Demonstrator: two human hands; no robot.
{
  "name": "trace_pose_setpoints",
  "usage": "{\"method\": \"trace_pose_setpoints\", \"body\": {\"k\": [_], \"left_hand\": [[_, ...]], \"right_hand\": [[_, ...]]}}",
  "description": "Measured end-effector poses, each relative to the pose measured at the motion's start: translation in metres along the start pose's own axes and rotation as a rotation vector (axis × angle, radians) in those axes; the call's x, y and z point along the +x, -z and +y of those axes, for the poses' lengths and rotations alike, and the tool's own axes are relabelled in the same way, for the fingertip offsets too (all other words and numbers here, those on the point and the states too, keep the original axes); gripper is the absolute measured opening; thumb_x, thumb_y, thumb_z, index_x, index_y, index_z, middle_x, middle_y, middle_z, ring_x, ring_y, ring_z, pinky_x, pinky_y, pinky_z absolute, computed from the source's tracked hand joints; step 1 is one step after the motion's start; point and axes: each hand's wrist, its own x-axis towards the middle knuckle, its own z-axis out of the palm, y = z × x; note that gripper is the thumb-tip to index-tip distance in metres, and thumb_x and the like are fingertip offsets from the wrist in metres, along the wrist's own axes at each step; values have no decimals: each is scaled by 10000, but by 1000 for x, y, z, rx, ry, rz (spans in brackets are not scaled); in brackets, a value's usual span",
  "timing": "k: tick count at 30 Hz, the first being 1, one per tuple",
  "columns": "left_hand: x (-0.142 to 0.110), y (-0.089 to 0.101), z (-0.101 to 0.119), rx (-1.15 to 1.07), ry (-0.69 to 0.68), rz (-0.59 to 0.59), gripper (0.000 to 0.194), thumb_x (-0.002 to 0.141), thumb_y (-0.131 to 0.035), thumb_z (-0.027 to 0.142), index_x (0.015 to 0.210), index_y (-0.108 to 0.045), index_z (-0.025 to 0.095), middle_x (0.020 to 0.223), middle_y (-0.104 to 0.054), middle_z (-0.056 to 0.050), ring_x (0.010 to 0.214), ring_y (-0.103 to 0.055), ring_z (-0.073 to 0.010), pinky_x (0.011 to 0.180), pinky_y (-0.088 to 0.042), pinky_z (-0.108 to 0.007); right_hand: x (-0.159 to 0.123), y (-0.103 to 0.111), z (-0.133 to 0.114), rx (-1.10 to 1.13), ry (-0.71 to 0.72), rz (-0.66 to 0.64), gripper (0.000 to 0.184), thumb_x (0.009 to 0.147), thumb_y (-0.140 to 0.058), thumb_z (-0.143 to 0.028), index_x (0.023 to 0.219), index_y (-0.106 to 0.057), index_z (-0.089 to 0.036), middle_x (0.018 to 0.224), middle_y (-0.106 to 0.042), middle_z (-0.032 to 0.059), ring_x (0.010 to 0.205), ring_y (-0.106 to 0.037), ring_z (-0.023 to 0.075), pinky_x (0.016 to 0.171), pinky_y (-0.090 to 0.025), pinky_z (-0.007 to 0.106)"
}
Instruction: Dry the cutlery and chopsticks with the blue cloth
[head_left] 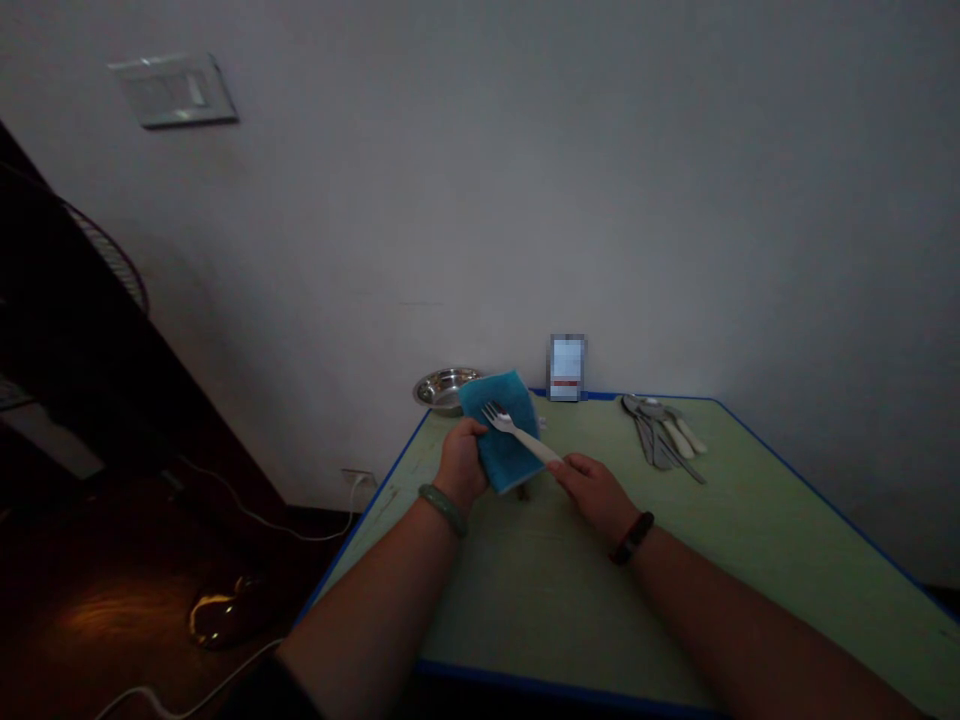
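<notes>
S/steel bowl (442, 388) behind blue cloth (499, 430), contents unclear

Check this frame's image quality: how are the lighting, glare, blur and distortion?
In the head view, the scene is dim, with the left side falling almost to black; warm glare streaks the dark floor; the blue cloth and fork remain fairly clear; the upright object by the wall is pixelated; wide-angle distortion splays the table.

A blurred upright object (567, 367) at the desk's (750, 500) far edge can't be made out; the blue cloth (499, 430) hides part of the steel bowl (441, 388), and the right hand (592, 495) hides the end of the fork's (517, 430) handle.
</notes>
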Motion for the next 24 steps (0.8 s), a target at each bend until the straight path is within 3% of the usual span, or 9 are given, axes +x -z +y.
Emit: {"method": "trace_pose_setpoints", "body": {"k": [11,24], "left_hand": [[3,4,-5,70,133,-74,492,558,-482,121,1011,-673,100,729,-749,-98,686,-729,-278,719,-605,-450],[3,2,-1,14,-7,29,341,598,-470,128,878,-666,121,662,-723,-87,618,-710,-250,717,-602,-418]], "right_hand": [[-1,-1,-2,49,-33,-7,392,736,-509,-589,611,-442,-224,564,-392,-52,532,-361,114,521,-280,268],[1,-1,3,-3,-3,4,381,743,-498,-567,606,-416,-221,588,-358,-50,567,-361,118,535,-281,270]]}}
